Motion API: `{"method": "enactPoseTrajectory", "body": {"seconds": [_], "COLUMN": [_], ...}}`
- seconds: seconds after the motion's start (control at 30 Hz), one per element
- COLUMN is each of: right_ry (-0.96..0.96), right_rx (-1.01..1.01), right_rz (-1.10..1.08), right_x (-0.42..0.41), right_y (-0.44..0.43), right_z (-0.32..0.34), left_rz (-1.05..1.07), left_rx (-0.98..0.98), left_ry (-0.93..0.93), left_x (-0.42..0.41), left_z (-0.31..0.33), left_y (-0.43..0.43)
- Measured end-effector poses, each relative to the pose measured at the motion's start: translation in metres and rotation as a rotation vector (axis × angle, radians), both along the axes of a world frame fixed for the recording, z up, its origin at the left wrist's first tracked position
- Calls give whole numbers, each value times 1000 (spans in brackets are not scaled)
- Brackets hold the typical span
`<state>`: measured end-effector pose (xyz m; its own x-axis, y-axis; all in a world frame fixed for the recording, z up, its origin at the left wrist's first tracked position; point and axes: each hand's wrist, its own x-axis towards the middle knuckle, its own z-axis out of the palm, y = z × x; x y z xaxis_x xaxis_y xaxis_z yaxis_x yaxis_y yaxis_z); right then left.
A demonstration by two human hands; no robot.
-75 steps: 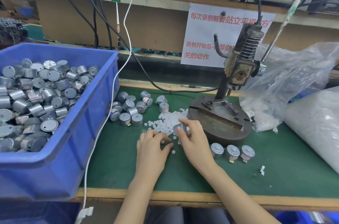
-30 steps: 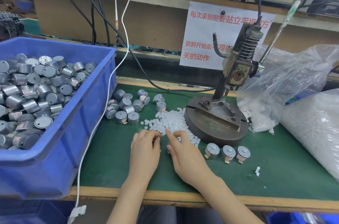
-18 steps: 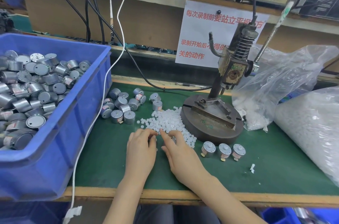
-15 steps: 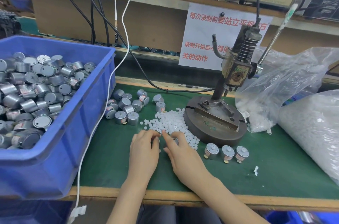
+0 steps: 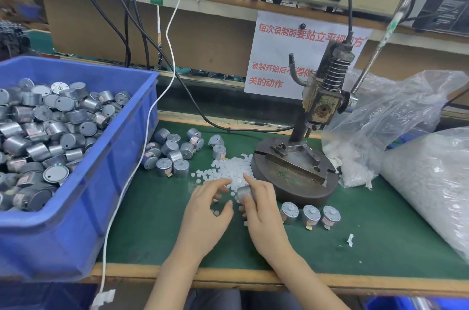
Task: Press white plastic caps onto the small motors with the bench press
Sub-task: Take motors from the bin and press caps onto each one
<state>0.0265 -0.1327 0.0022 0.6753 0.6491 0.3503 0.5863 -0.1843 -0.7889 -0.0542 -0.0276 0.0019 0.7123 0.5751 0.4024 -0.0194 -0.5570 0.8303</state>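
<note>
A small silver motor [image 5: 243, 191] is held in the fingers of my right hand [image 5: 262, 213], just in front of the bench press base [image 5: 294, 177]. My left hand [image 5: 205, 213] hovers beside it over the near edge of the pile of white plastic caps [image 5: 228, 168], fingers loosely spread with the thumb apart; a loose cap [image 5: 216, 212] lies below the palm. The press head [image 5: 322, 104] stands raised over the empty fixture. Three motors with white tops [image 5: 311, 214] stand in a row right of my right hand.
A blue bin [image 5: 121, 157] full of motors fills the left. Loose motors [image 5: 175, 152] lie between bin and caps. Plastic bags of white caps [image 5: 380, 137] [image 5: 436, 182] crowd the right. A white cable [image 5: 149, 119] runs down past the bin.
My right hand has tilted up so the motor in its fingers now shows. My left hand's thumb has spread away from its fingers at the cap pile.
</note>
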Motion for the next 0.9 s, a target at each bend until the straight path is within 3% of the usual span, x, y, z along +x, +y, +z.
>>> {"method": "enactPoseTrajectory", "body": {"seconds": [0.17, 0.33, 0.5, 0.7, 0.8, 0.9], "right_ry": [308, 347, 129, 15, 54, 237], "right_rx": [157, 162, 97, 53, 37, 67], "right_rz": [-27, 15, 41, 49, 44, 31], "right_x": [5, 2, -3, -3, -3, -1], "right_y": [-4, -5, -5, -2, -3, -3], "right_z": [4, 3, 2, 2, 2, 3], "left_rz": [-44, -6, -26, -23, -13, -8], "left_rx": [229, 292, 157, -33, -66, -78], "left_ry": [100, 90, 99, 33, 33, 11], "left_x": [2, 6, 5, 4, 3, 3], "left_z": [-2, 2, -1, 0, -1, -2], "left_y": [-6, -9, -9, -7, -7, -7]}}
